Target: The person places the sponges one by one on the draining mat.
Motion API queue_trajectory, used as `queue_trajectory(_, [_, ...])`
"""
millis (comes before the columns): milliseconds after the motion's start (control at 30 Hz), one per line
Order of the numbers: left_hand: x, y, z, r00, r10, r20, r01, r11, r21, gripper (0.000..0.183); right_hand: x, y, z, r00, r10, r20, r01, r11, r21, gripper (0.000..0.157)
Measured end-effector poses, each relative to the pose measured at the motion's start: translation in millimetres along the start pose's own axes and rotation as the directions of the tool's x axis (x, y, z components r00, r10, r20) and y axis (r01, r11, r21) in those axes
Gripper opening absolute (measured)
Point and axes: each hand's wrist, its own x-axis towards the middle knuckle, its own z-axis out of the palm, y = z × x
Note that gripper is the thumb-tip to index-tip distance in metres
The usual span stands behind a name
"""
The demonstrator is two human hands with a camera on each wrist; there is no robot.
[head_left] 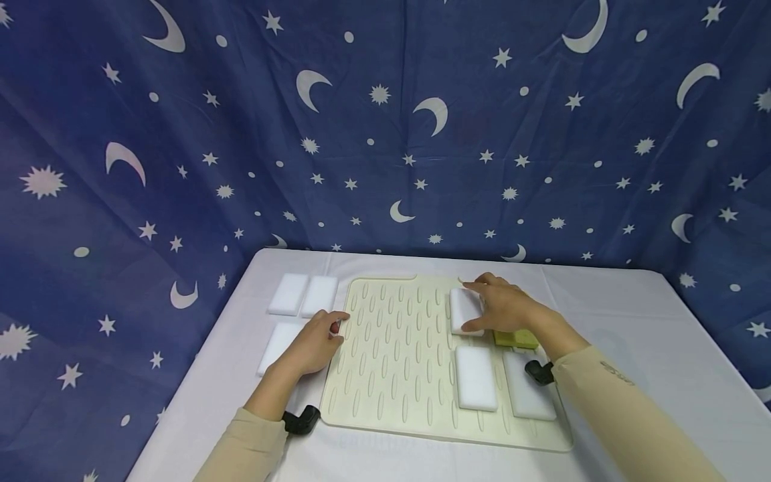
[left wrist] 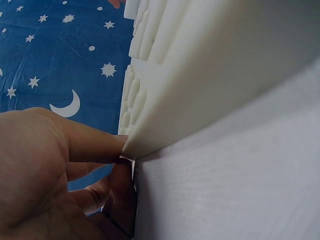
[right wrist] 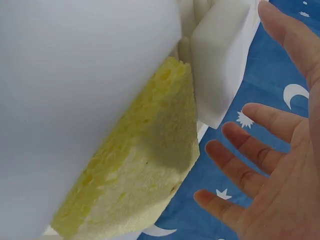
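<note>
A cream mat with raised oval ridges lies on the table. My left hand is at its left edge; in the left wrist view the thumb and fingers pinch that rim. My right hand hovers with fingers spread around a white foam block at the mat's back right. In the right wrist view the fingers stand apart from the block and hold nothing. Just beside that hand a yellow sponge lies partly hidden under the wrist. Two more white blocks, a near one and a right one, lie on the mat.
Left of the mat, two white blocks lie side by side on the white tablecloth, with another block partly behind the left hand. A blue curtain with moons and stars hangs behind the table. Black wrist mounts stick out by both sleeves.
</note>
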Motion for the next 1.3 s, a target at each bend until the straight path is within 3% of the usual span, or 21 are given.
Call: queue_trajectory(1300, [-0.8, 0.6, -2.5, 1.000, -0.002, 0.012, 0.002, 1.000, 0.005, 0.046, -33, 31, -6.6, 0.993, -0.052, -0.102, 0.070, 0.980, 0.188, 0.078])
